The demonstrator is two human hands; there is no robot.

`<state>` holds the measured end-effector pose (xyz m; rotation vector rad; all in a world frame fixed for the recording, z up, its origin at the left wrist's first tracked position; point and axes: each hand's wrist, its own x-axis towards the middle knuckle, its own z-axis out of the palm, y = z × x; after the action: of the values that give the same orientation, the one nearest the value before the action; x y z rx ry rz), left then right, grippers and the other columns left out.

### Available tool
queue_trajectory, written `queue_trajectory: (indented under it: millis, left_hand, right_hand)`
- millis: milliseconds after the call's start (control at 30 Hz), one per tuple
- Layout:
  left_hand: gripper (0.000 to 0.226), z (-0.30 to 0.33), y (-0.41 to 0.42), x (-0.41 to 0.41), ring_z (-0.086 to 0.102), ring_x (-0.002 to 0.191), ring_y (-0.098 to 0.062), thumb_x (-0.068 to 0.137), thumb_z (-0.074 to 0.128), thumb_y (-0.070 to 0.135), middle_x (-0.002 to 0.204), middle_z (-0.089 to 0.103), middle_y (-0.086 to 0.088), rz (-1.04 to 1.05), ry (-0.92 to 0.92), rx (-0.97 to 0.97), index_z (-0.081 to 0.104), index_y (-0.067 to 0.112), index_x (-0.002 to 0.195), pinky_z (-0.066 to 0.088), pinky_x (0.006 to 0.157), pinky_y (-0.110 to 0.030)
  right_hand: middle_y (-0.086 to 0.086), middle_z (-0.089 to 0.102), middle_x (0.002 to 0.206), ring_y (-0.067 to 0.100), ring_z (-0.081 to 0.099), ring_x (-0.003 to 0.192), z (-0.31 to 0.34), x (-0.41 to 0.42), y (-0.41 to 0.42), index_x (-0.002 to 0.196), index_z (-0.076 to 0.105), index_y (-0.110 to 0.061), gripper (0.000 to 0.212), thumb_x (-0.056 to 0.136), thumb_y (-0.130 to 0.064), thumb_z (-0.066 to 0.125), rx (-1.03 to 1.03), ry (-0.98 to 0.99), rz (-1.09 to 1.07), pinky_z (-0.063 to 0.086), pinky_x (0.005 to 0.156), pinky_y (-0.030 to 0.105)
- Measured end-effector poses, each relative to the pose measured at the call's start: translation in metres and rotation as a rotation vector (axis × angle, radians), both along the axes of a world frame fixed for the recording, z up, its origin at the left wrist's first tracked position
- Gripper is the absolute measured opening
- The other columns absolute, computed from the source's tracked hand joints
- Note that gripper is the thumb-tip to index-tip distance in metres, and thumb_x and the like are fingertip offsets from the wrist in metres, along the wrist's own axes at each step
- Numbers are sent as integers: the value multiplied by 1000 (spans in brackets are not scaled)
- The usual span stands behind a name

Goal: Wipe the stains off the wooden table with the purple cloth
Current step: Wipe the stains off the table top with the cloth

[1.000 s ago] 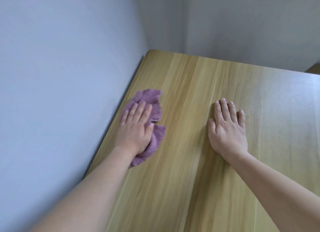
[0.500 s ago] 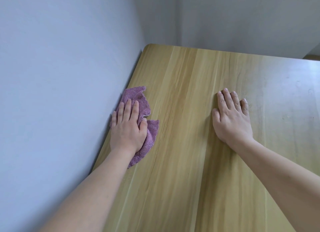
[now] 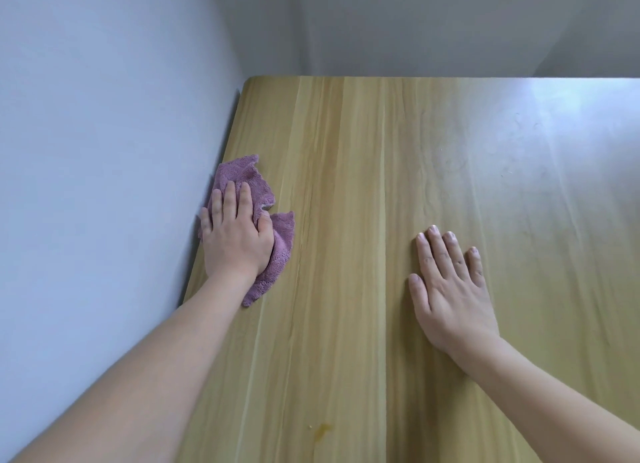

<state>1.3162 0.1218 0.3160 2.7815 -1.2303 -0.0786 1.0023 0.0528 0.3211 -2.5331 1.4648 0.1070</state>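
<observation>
Though crumpled, cloth (image 3: 283, 239) under left hand (image 3: 235, 235)

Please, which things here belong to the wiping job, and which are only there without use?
For the job: purple cloth, left hand pressing it, wooden table, yellow stain apart from the cloth.
Not for the job: right hand resting flat on the table, wall.

The table (image 3: 346, 185) stands in a corner: the side wall (image 3: 104, 151) runs along its left edge and the back wall (image 3: 415, 29) stands behind its far edge. On the table, right at its left edge, lies the cloth (image 3: 242, 178), and the left hand (image 3: 235, 237) rests flat on top of it. The right hand (image 3: 450, 289) lies flat on the table top near the middle, well apart from the cloth. A small stain (image 3: 323, 428) sits on the table closer to its near edge, between the two forearms.
</observation>
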Motion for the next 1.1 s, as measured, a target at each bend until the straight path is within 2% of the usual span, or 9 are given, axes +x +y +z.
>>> queue_trajectory:
  millis: [167, 300, 467, 600, 700, 833, 967, 1033, 1100]
  left_hand:
    - [64, 0, -5, 0, 3, 151, -24, 99, 22, 44, 164, 9, -6, 20, 0, 42, 13, 18, 156, 3, 121, -49]
    - [67, 4, -27, -47, 2, 150, -30, 97, 16, 46, 165, 4, -4, 109, 35, 50, 11, 16, 156, 0, 120, -52]
    - [67, 0, -55, -159, -7, 151, -25, 96, 17, 50, 165, -3, 2, -284, 61, 56, 5, 22, 156, -7, 120, -50]
    - [69, -2, -33, -135, -5, 151, -19, 93, 16, 52, 165, -2, 4, -446, 35, 88, 5, 26, 156, -6, 121, -43]
    - [73, -2, 12, -81, -5, 151, -15, 88, 8, 55, 164, -3, 5, -343, 23, 78, 3, 29, 156, -5, 122, -40]
    - [75, 1, 64, -28, 3, 151, -20, 89, 11, 56, 165, 5, -1, -141, 6, 68, 11, 23, 156, 0, 122, -42]
    - [68, 2, 50, -56, -1, 151, -27, 97, 17, 48, 165, 2, -7, 57, 21, 78, 8, 16, 156, -1, 121, -49]
    - [68, 3, 29, -97, -5, 150, -30, 98, 13, 49, 164, -3, -7, 14, 35, 67, 3, 16, 156, -3, 120, -50]
    - [68, 1, 12, -148, -9, 150, -29, 96, 11, 50, 164, -7, -4, -169, 44, 52, 1, 19, 156, -5, 120, -51]
  right_hand:
    - [-9, -12, 161, 9, -20, 146, -3, 1, -3, 155, -3, -24, 65, 94, -45, 2, -18, -17, -1, -11, 119, 40]
    - [-11, -14, 161, 8, -22, 145, -5, 0, -3, 155, -4, -26, 64, 94, -45, 2, -18, -39, 3, -12, 119, 40]
    - [-11, -9, 161, 7, -16, 147, -5, 0, -4, 155, 2, -27, 65, 93, -45, 4, -38, -59, 5, -14, 118, 36]
    - [-11, -6, 162, 8, -13, 148, -7, -1, -6, 155, 3, -27, 65, 93, -44, 6, -56, -52, 7, -11, 119, 36]
    - [-12, -9, 162, 7, -15, 147, -8, -1, -6, 155, 1, -27, 63, 94, -44, 5, -52, -51, 8, -13, 119, 36]
    - [-11, -10, 161, 8, -15, 147, -8, -1, -5, 155, -1, -26, 61, 97, -42, 9, -54, -48, 5, -12, 119, 37]
    - [-10, -9, 162, 9, -15, 147, -7, -2, -6, 155, -1, -25, 60, 98, -41, 11, -61, -50, 11, -12, 119, 38]
    - [-10, -9, 162, 9, -15, 147, -7, -2, -5, 155, -1, -25, 60, 98, -41, 11, -58, -50, 11, -13, 119, 38]
    - [-10, -8, 162, 9, -14, 148, -7, -2, -5, 155, 0, -26, 61, 98, -41, 12, -54, -49, 5, -12, 119, 38]
